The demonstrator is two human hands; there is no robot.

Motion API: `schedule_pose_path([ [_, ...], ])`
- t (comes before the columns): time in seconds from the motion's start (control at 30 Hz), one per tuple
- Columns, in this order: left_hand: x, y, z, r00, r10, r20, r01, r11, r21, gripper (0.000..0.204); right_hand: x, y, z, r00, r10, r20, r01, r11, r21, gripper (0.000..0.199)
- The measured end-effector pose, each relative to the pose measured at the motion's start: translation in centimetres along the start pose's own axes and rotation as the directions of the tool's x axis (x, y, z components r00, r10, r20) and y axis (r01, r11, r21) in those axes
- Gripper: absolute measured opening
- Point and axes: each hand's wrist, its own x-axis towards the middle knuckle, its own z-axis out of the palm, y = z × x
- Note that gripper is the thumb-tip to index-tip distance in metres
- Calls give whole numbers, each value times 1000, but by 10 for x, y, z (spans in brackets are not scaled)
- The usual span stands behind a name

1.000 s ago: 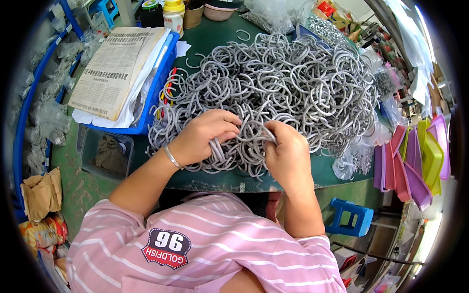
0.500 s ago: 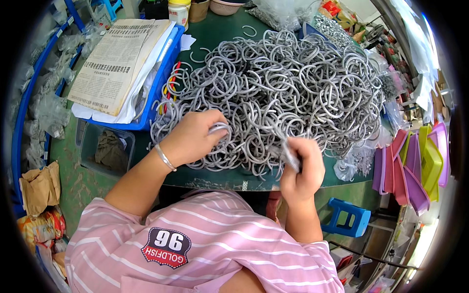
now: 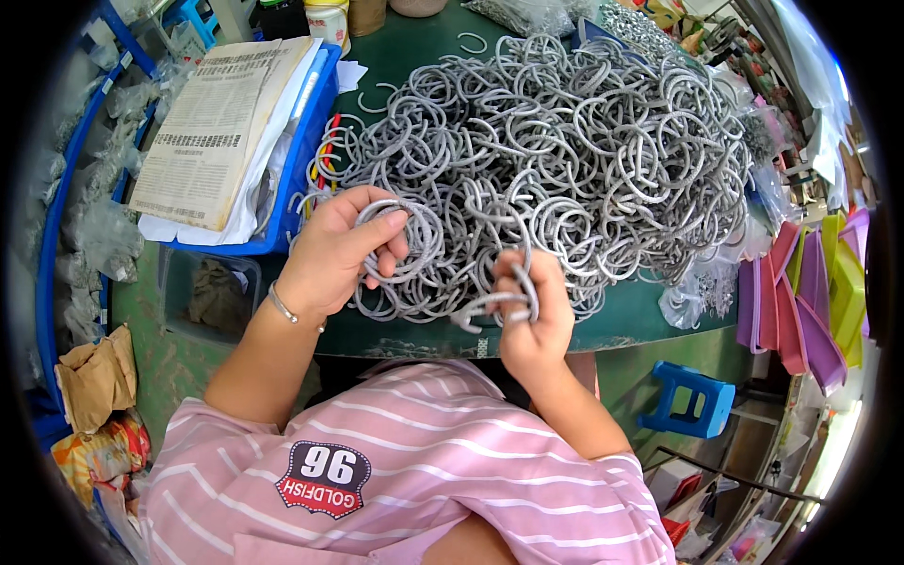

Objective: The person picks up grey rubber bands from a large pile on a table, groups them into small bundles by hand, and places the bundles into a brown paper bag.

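Silver ring pile (image 3: 565,160), a big tangled heap, is spread over the green table (image 3: 650,315) across centre and upper right of the frame. A blue tray (image 3: 306,179) with a folded newspaper (image 3: 217,127) is seen upper left, and a blue stool (image 3: 692,405) lower right. The left hand (image 3: 334,254), left of centre, is curled around a few loose rings (image 3: 414,240), thumb over them, at the pile's near-left edge. The right hand (image 3: 532,315), lower centre, is closed on a small bunch of rings (image 3: 508,292) held upright at the table's near edge. The pile lies directly above both hands in frame, touching them; the left is set deeper in. A thin bracelet (image 3: 282,306) is worn on the left wrist.
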Motion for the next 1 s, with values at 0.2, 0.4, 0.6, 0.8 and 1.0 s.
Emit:
schedule_pose_path([
  [0.2, 0, -3, 2, 1000, 13, 8, -12, 998, -62, 19, 27, -8, -5, 999, -21, 45, 25, 996, -81, 28],
  [0.4, -8, -2, -3, 999, 26, 26, -24, 997, -71, 18, 33, -27, -23, 963, 262, 62, -253, 800, 544, 26],
  [0.6, -11, 0, 17, 985, 44, 167, -54, 997, 55, 25, 23, -22, -5, 786, 389, 480, -580, 731, 358, 68],
  [0.8, -25, 7, 44, 953, 42, 299, -168, 896, 412, 24, 17, -15, -5, 866, 299, 401, -394, 902, 177, 32],
  [1.0, -14, -12, 54, 866, 222, 447, -372, 885, 281, 20, -11, -10, -65, 795, 454, 403, -562, 800, 209, 14],
])
